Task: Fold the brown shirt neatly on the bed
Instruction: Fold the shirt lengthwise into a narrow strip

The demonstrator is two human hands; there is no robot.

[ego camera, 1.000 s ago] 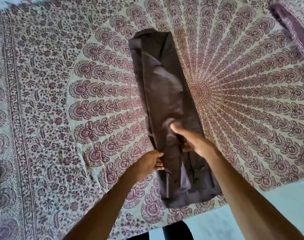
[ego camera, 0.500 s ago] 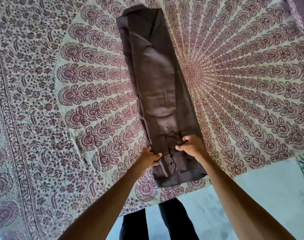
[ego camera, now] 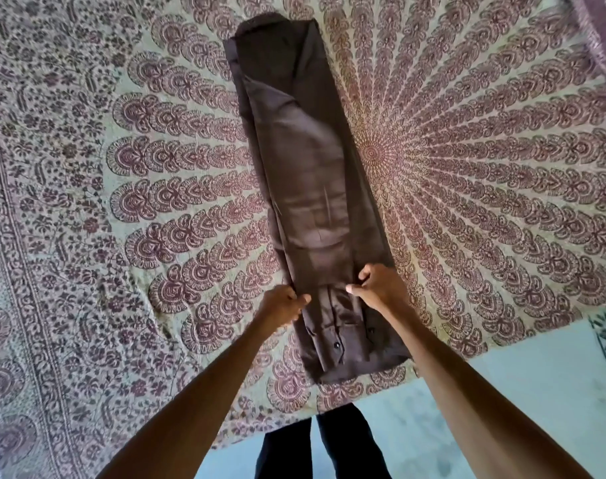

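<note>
Bedspread (ego camera: 128,209), mandala print, covers the bed; floor strip at 5 o'clock. Brown shirt (ego camera: 311,188) lies centre as a long narrow strip running 12 to 6. Left hand (ego camera: 282,305) and right hand (ego camera: 381,286) pinch its edges near 6. Judged: lengthwise folds done; next, lift this end toward 12. Fingertips tucked under cloth; collar end indistinct.

Both forearms are bare, with no sleeves, watch or rings showing on the left hand (ego camera: 281,304) or the right hand (ego camera: 381,286). Below, the legs wear plain dark trousers (ego camera: 329,447).
</note>
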